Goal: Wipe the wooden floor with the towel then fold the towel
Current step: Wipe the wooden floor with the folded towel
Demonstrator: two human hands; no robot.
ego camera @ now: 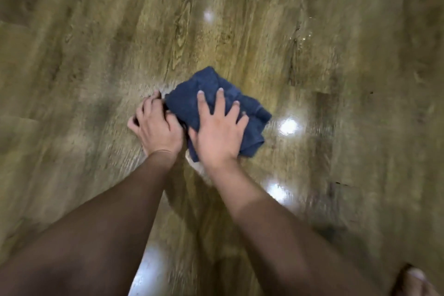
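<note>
A crumpled dark blue towel (211, 94) lies bunched on the wooden floor (96, 55) in the middle of the view. My right hand (218, 132) lies flat on top of it with fingers spread and straight, pressing it down. My left hand (156, 125) sits at the towel's left edge with its fingers curled; the fingertips are partly hidden, and they seem to grip the towel's edge. The picture is blurred by motion.
The glossy floor shows bright light reflections (288, 126) right of the towel and small wet-looking glints (302, 36) further back right. A bare toe (415, 276) shows at the bottom right corner. Open floor lies all around.
</note>
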